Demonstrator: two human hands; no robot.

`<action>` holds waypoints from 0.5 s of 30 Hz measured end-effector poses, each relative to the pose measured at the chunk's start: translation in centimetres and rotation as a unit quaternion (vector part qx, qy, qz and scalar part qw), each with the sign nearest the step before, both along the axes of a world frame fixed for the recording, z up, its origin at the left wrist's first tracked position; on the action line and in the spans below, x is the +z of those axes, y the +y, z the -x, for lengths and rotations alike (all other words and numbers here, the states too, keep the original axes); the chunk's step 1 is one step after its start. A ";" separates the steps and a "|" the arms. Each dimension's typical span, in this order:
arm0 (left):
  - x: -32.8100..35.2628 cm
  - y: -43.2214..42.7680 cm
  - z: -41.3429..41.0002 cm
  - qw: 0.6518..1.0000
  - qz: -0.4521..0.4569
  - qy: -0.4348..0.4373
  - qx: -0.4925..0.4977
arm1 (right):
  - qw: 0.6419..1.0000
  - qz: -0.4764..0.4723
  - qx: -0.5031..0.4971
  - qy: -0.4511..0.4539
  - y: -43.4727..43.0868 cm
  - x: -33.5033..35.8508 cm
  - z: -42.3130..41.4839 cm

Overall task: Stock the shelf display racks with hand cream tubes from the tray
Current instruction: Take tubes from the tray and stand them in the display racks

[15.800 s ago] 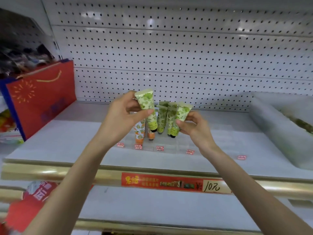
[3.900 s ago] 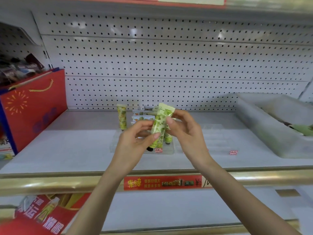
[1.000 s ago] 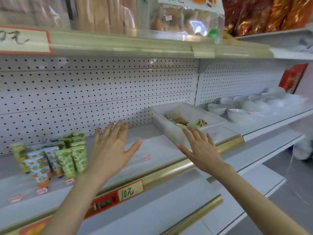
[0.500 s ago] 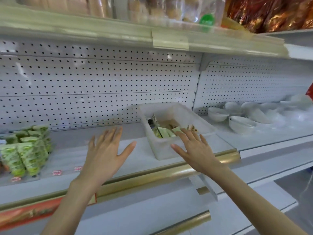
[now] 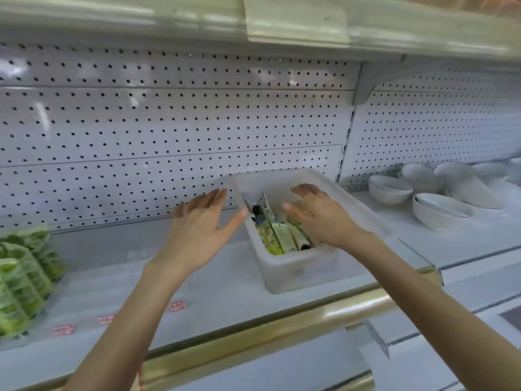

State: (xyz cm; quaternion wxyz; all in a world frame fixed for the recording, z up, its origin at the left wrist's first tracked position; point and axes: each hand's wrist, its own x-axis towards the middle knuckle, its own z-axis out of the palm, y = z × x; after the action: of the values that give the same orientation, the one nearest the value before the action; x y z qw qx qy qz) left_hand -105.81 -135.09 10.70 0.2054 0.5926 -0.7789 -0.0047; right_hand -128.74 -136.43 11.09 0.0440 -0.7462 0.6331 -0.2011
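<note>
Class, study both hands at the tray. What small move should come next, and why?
Probably the right hand dips and picks up one of the tubes. It hovers open, holding nothing, right above the tubes lying in the tray, while the left hand is open beside the tray's left wall, also holding nothing.

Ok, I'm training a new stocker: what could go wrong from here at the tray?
The translucent white plastic tray sits near the shelf's gold front rail; a tug by the open left hand might slide it off. The green and cream hand cream tubes lie jumbled under the open right hand, so lifting one may drag others out. The white ceramic bowls stand right of the tray; a swinging arm could knock them.
</note>
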 end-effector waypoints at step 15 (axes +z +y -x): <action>0.9 -3.5 2.3 0.994 -0.101 0.016 0.026 | 0.981 -0.183 0.063 0.002 -12.0 0.5 0.3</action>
State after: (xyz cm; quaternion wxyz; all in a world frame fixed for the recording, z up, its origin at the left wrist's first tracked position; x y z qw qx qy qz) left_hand -108.09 -138.60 11.56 0.1573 0.6300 -0.7555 -0.0872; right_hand -129.01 -148.48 11.64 0.1910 -0.7645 0.6108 -0.0772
